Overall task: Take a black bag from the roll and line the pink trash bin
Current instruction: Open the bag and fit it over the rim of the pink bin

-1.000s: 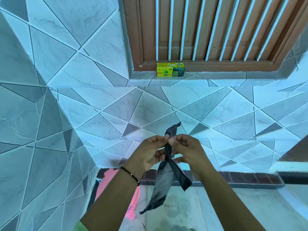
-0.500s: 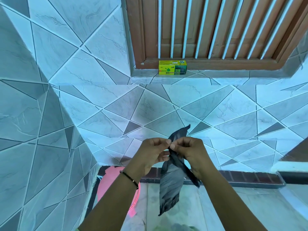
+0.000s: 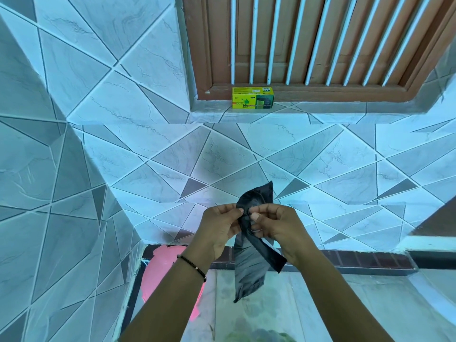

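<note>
Bright, bluish cast; sharp focus; wide-angle bending at the edges.

We note a yellow-green box (image 3: pixel 252 98) on the tiled sill (image 3: pixel 320 107), against the brown window frame (image 3: pixel 320 91). White bars (image 3: pixel 293 40) cross the window; grey-white tiles (image 3: pixel 148 156) cover the walls.

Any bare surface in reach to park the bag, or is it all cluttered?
The tiled sill right of the yellow box is bare, under the wooden window frame. The floor right of the pink bin looks mostly open. Crowded at centre: left hand and right hand pinch the black bag.
</note>
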### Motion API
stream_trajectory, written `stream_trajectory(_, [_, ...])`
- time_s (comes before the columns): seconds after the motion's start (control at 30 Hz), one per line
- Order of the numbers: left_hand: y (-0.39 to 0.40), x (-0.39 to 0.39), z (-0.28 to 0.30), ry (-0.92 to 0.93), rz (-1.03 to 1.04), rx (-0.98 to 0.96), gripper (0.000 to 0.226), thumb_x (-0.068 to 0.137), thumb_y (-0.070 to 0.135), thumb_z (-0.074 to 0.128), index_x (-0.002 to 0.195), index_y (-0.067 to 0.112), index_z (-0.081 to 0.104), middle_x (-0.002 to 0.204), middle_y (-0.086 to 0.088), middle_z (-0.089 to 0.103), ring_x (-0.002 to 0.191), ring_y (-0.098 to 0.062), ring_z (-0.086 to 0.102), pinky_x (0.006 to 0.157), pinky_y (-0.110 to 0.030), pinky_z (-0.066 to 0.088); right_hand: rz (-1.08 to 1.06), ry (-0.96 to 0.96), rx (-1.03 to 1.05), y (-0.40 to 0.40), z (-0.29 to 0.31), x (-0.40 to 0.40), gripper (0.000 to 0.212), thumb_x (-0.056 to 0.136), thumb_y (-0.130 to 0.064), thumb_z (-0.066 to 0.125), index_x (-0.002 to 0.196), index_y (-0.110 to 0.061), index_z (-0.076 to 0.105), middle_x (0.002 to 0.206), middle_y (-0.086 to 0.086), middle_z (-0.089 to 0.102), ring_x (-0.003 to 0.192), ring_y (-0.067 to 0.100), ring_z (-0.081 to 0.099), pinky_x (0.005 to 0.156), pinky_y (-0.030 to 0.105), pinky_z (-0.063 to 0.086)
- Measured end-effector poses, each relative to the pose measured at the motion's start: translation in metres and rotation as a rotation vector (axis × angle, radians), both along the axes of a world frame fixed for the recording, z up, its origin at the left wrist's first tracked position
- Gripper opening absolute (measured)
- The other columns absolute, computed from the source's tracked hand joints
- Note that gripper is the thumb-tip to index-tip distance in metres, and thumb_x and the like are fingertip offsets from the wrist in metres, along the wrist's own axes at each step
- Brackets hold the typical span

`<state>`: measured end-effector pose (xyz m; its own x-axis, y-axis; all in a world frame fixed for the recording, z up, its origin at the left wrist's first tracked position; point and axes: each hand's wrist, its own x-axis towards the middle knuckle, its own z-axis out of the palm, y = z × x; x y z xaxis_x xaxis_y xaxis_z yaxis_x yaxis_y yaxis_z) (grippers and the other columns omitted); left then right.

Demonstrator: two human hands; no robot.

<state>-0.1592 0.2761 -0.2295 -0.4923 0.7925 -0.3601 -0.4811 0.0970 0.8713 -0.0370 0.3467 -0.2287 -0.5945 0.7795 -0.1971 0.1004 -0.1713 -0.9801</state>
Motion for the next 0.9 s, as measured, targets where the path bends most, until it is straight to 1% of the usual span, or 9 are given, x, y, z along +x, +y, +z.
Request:
stream_trajectory(0.1, [-0.001,-0.002,-0.001,-0.062,-0.058,-0.003,0.014,0.085,-0.01,0.053,0.081,0.0,0.064,0.058,-0.003,0.069,0.05,-0.009,0.065,0.05,-0.018,0.053,0.017,-0.033,0.027,-0.001,-0.001,0.001,0.011,0.083,-0.002,0.065,0.091,-0.008,0.07,0.086,0.023,0.067,0.07,0.02,0.063,0.063,0.026,0.054])
stream_trajectory(0.17, [-0.003,-0.002,-0.002,-0.049,-0.05,0.006,0.011,0.083,-0.009,0.057,0.084,-0.001,0.064,0.06,-0.003,0.071,0.052,-0.009,0.066,0.051,-0.018,0.054,0.024,-0.037,0.041,-0.002,-0.001,0.0,0.012,0.083,-0.001,0.064,0.092,-0.007,0.069,0.084,0.021,0.065,0.064,0.017,0.063,0.062,0.027,0.055])
stream_trajectory(0.37, [-0.004,-0.001,-0.001,0.159,0.056,-0.044,0.019,0.071,0.001,0.075,0.076,0.008,0.058,0.063,-0.004,0.066,0.059,-0.016,0.063,0.062,-0.025,0.057,0.029,-0.028,0.007,-0.001,-0.002,-0.001,0.01,0.085,-0.01,0.065,0.093,-0.007,0.07,0.082,0.016,0.068,0.061,0.015,0.063,0.061,0.03,0.056])
stream_trajectory(0.5, [-0.004,-0.002,-0.002,0.164,0.054,-0.048,0.028,0.071,0.005,0.076,0.072,0.012,0.049,0.061,-0.006,0.054,0.056,-0.018,0.055,0.055,-0.024,0.053,0.073,0.03,-0.062,-0.002,-0.001,-0.003,0.011,0.081,-0.014,0.069,0.091,-0.009,0.071,0.073,0.008,0.068,0.062,0.016,0.062,0.06,0.028,0.054])
stream_trajectory(0.6, [-0.005,-0.003,-0.004,0.097,0.001,-0.041,0.027,0.072,0.009,0.076,0.071,0.014,0.05,0.061,-0.004,0.058,0.054,-0.016,0.057,0.058,-0.025,0.052,0.095,0.018,-0.012,-0.004,0.0,-0.003,0.01,0.077,-0.005,0.072,0.087,-0.004,0.07,0.073,0.014,0.066,0.063,0.021,0.06,0.054,0.024,0.052])
stream_trajectory(0.67, [-0.006,-0.004,-0.003,0.042,-0.022,-0.02,0.024,0.073,0.008,0.074,0.07,0.014,0.05,0.059,-0.001,0.061,0.05,-0.011,0.059,0.052,-0.02,0.051,0.05,0.018,0.024,-0.004,0.002,-0.004,0.005,0.075,0.001,0.071,0.075,-0.002,0.067,0.064,0.013,0.063,0.052,0.017,0.056,0.049,0.02,0.049])
stream_trajectory(0.73, [-0.009,-0.008,-0.002,0.039,-0.015,-0.012,0.024,0.074,0.005,0.073,0.07,0.013,0.051,0.06,-0.002,0.06,0.047,-0.007,0.059,0.046,-0.016,0.048,-0.014,0.014,0.031,0.0,0.002,-0.003,0.012,0.076,0.003,0.069,0.068,-0.003,0.063,0.058,0.01,0.058,0.046,0.014,0.051,0.046,0.02,0.045])
stream_trajectory(0.8, [-0.013,-0.017,-0.003,0.173,0.0,-0.048,0.025,0.072,0.004,0.075,0.07,0.012,0.052,0.059,-0.001,0.057,0.046,-0.006,0.057,0.045,-0.016,0.048,-0.097,0.03,0.0,0.009,0.002,0.004,0.015,0.079,0.004,0.066,0.068,-0.004,0.06,0.059,0.009,0.057,0.049,0.016,0.051,0.048,0.023,0.045])
stream_trajectory(0.9, [-0.023,-0.038,-0.01,0.65,0.079,-0.213,0.025,0.069,0.008,0.079,0.067,0.015,0.055,0.056,0.0,0.053,0.046,-0.008,0.053,0.051,-0.018,0.046,-0.243,0.105,-0.093,0.027,0.0,0.019,0.014,0.085,0.001,0.06,0.074,-0.006,0.058,0.067,0.01,0.055,0.052,0.017,0.053,0.049,0.023,0.052])
